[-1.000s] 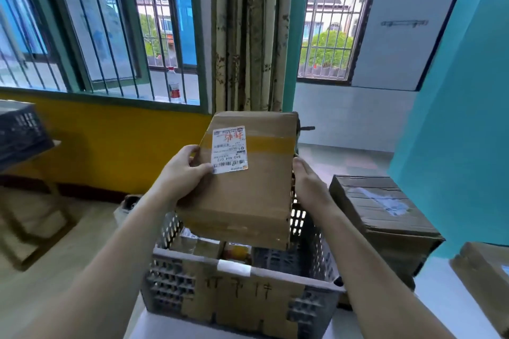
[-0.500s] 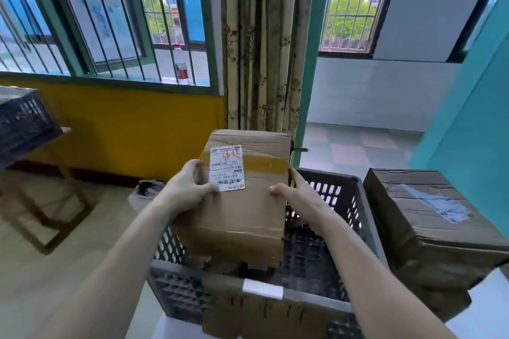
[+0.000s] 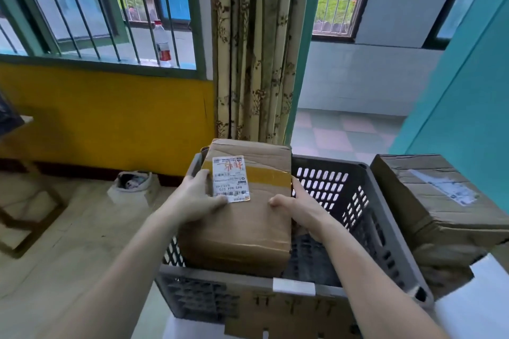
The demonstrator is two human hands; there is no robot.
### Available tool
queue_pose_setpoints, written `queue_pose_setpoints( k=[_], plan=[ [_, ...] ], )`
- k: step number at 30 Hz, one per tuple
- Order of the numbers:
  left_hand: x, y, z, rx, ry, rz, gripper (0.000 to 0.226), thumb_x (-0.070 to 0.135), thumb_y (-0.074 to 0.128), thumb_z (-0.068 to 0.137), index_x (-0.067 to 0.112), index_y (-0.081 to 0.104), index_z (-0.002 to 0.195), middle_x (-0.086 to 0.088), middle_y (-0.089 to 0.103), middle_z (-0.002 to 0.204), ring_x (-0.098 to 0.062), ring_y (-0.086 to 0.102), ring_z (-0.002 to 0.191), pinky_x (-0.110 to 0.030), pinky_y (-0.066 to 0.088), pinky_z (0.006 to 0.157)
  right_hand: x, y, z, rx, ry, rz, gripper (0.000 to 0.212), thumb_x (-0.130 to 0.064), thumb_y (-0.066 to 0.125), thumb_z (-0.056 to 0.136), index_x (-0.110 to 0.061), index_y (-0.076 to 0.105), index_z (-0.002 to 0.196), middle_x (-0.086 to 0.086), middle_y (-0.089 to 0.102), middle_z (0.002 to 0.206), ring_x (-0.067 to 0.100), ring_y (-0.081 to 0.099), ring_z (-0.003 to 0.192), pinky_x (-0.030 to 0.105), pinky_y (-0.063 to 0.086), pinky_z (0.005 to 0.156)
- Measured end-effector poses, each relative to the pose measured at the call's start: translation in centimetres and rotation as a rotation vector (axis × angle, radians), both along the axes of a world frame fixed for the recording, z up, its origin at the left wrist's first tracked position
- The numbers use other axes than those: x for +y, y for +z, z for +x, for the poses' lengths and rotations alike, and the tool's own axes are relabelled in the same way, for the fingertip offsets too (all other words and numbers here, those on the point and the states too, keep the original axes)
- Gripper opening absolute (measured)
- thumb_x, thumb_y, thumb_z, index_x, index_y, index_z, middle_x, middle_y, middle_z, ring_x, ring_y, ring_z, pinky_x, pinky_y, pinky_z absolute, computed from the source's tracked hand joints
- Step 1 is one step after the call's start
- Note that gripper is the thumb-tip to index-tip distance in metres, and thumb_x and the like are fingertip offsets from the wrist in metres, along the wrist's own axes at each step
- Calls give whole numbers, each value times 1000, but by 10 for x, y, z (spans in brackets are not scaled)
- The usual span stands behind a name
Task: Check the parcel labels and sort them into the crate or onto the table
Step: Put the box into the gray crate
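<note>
A brown cardboard parcel (image 3: pixel 248 226) with yellow tape and a white barcode label (image 3: pixel 230 179) sits low inside the left part of the grey slatted crate (image 3: pixel 355 201). My left hand (image 3: pixel 197 201) grips its left side, thumb lying beside the label. My right hand (image 3: pixel 298 209) holds its right edge, thumb on top and fingers down the side inside the crate. A strip of cardboard with handwriting and a white tape patch is fixed to the crate's front wall (image 3: pixel 286 308).
A larger brown parcel (image 3: pixel 440 209) with a torn label lies on the white table (image 3: pixel 476 311) right of the crate. On the floor at left stand a small white box (image 3: pixel 133 187) and a wooden frame (image 3: pixel 24 212). A bottle (image 3: pixel 162 44) stands on the window sill.
Both hands have lowered the parcel from chest height down into the crate. The view has tipped downward and the crate now fills more of the frame.
</note>
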State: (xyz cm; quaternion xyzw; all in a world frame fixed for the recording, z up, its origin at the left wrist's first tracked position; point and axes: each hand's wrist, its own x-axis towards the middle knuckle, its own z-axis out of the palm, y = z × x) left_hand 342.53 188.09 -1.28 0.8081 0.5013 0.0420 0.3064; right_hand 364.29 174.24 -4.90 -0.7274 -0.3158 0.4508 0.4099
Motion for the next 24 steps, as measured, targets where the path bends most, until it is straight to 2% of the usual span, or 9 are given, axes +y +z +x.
queue_pose_setpoints(
  k=[3,5,8,10,12,18,22,24],
  plan=[
    [4,-9,-2,54,-11,15,88,57,74,87,20,33,156,-13,33,161,-30,45,141,-46,44,109,5,-8,-5,-5,9,-20,68,-43,76,72,-55,40,129,-7,68,121,23,72,104,52,63,84],
    [5,-16,-3,73,-29,0,89,60,74,85,19,35,153,-12,29,161,-29,44,142,-46,43,112,8,-15,-8,-10,16,-32,77,-42,77,70,-51,40,136,-7,67,122,23,71,106,52,61,87],
    [4,-22,-4,113,-56,9,89,65,72,84,20,36,153,-10,31,157,-27,45,138,-44,45,111,10,-23,-13,-29,34,-36,85,-39,80,70,-46,36,142,-12,66,121,17,68,109,48,57,95],
    [3,-25,-4,134,-62,30,90,65,70,85,21,34,154,-9,32,156,-26,46,136,-42,47,107,13,-29,-15,-22,26,-45,84,-38,81,70,-49,35,141,-9,66,124,21,67,111,52,56,97],
    [0,-26,-2,162,-64,52,89,67,68,86,22,33,155,-10,33,155,-27,47,135,-42,48,105,14,-34,-16,-25,23,-41,86,-37,81,72,-47,34,143,-9,66,124,19,68,109,49,55,98],
    [-6,-15,8,337,-126,194,82,68,60,91,18,40,154,-14,40,154,-34,36,144,-48,40,115,18,-37,-15,-27,20,-26,86,-38,81,72,-47,33,143,-12,66,122,16,67,107,39,56,83],
    [-8,-9,10,391,-147,201,81,68,59,92,17,41,153,-14,44,152,-35,37,143,-47,37,116,16,-40,-16,-31,37,-24,87,-40,81,73,-49,30,143,-15,65,121,10,67,104,30,53,72],
    [-9,-8,10,425,-155,220,80,70,58,92,17,44,151,-13,47,150,-34,39,141,-46,39,115,15,-42,-16,-29,47,-23,89,-41,82,74,-48,29,145,-14,65,121,10,67,104,28,53,71]
  ],
)
